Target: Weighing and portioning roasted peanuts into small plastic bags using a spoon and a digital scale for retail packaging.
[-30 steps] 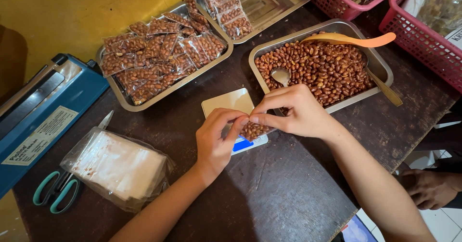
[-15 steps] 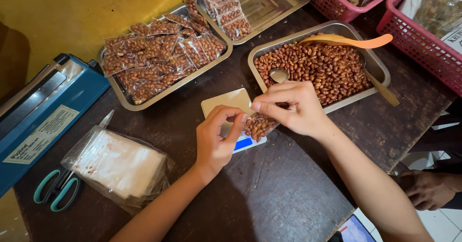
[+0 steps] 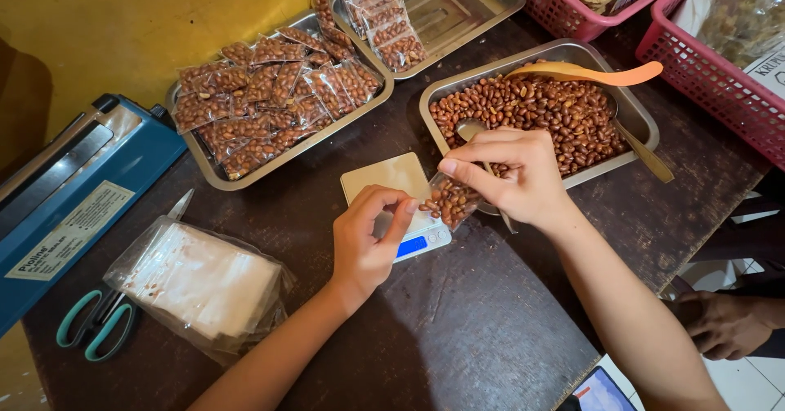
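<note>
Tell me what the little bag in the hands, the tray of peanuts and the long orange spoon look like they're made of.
The small bag, pinched by both the left hand and right hand, looks like thin clear plastic film: the peanuts show through. The peanut tray seems to be stainless steel, grey with a dull shine and rolled rim. The orange spoon is probably smooth moulded plastic, judging by its even colour.

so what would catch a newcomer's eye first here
Both hands meet at the centre: the left hand and right hand hold a small clear bag of peanuts over a pocket scale. Just behind sits a steel tray of loose peanuts, and to its left a tray of filled packets.
</note>
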